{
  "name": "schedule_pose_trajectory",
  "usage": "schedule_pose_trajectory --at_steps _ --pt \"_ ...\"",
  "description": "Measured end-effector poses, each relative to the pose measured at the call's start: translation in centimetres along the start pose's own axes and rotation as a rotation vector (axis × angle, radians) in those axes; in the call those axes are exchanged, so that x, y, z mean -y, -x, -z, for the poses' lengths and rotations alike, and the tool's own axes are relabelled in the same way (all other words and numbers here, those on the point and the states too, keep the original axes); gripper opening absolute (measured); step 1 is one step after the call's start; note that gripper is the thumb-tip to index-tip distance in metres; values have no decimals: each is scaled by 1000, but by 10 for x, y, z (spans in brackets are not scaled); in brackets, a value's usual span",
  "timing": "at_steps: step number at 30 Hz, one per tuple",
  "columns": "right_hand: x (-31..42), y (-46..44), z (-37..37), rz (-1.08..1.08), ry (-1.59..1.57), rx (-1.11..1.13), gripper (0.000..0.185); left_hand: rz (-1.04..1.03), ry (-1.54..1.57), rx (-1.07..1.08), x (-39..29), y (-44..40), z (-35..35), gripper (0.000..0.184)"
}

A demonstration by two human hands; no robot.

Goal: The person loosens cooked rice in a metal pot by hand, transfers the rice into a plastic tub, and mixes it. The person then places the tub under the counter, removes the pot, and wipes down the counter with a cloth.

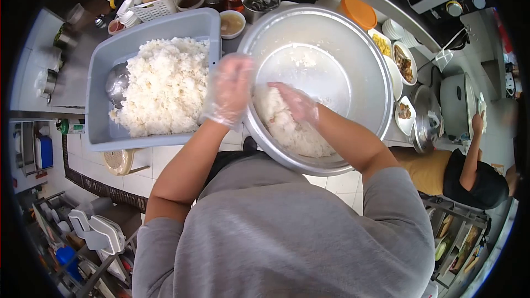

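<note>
My left hand (233, 85), in a clear plastic glove and blurred, is raised between the grey-blue tub and the large metal basin; its fingers are smeared by motion. My right hand (295, 103), gloved as well, reaches into the basin (367, 49) and touches the rice (287, 132) heaped at the near left side. Its fingers are stretched out over that rice. Loose grains stick to the basin's floor. In the tub (96, 85) lies a big pile of white rice (165, 85), with a round metal ladle (117, 85) at its left.
Behind the basin are a pot with utensils (258, 1), a soup bowl (232, 24) and food trays. An orange lid (358, 12), plates of food and a metal lid (425, 118) stand right. A co-worker (469, 176) is at the far right.
</note>
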State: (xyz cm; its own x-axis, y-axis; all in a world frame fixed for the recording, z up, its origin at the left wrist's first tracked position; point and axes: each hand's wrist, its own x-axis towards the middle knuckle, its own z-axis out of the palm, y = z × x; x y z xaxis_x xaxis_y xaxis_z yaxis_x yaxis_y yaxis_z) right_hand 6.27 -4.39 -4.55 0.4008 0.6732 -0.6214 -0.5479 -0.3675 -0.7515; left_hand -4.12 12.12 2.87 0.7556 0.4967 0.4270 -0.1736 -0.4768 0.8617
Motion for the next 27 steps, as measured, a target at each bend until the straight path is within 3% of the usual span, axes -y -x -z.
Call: schedule_pose_trajectory --at_steps 2,3,5,8,10,13,16,17,19,20,22,24,25,26,27 --pt "9 2 18 -120 -405 122 45 200 165 -260 4 8 11 21" --pt "12 6 28 -57 -514 149 45 295 301 -288 8 12 13 20" --pt "17 19 50 69 -725 196 47 318 364 -241 25 25 18 19" --pt "34 41 64 229 -757 -15 48 369 440 -173 27 34 25 18" --pt "43 57 67 325 -802 -29 50 417 419 -103 32 38 36 20" --pt "61 70 58 404 -905 -26 51 166 -197 169 41 45 40 24" --pt "89 74 20 446 -873 -23 50 -56 -413 380 44 39 39 23" --pt "99 73 2 459 -894 104 48 -79 -375 398 46 37 48 25" --pt "117 59 -45 527 -828 28 47 -129 -288 435 39 25 69 28" --pt "125 50 -71 564 -795 -15 47 -61 -257 335 38 19 82 29" --pt "137 34 -121 673 -585 154 45 78 -187 148 46 12 121 31" --pt "155 15 -169 428 -313 35 44 183 -131 48 78 -5 177 28" --pt "145 -15 -179 514 -235 65 45 183 -151 -85 92 -8 205 30" --pt "149 -6 -200 491 173 -183 45 184 -170 -222 105 -11 232 31" --pt "148 -11 -207 532 240 -129 44 241 -116 -319 116 -15 259 31"
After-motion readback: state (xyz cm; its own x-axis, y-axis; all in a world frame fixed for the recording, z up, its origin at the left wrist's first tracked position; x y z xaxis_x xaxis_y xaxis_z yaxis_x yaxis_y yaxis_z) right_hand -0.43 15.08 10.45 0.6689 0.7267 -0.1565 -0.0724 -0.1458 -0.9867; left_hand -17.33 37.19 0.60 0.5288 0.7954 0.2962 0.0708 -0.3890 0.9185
